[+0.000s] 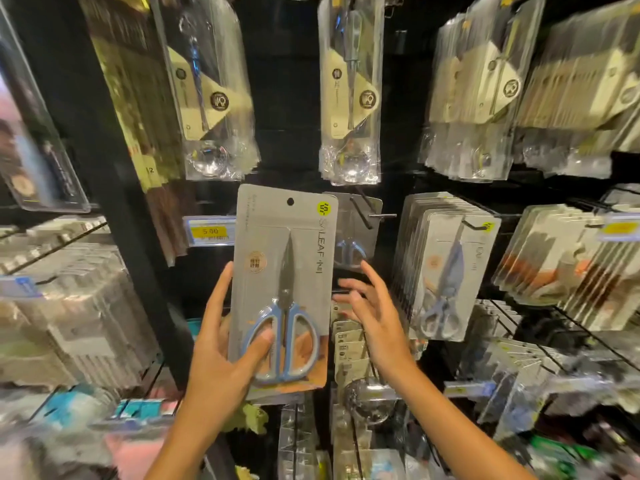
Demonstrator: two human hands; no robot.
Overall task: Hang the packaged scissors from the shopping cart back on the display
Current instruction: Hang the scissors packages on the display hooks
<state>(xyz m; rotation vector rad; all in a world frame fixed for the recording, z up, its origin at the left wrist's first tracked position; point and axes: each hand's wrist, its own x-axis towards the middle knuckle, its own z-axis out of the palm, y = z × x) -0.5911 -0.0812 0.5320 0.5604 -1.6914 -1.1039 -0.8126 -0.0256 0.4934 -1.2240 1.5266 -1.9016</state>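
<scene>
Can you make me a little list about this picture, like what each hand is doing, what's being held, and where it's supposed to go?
left hand: grips the scissors pack, thumb across the blue handles
right hand: open, fingers spread, holds nothing, just right of the pack
scissors pack: grey card, upright, hang hole at top, not on a hook yet
nearest hook: just right of the pack's top, one similar pack on it
matching packs: a row hanging further right
price tag: yellow, left of the pack
</scene>
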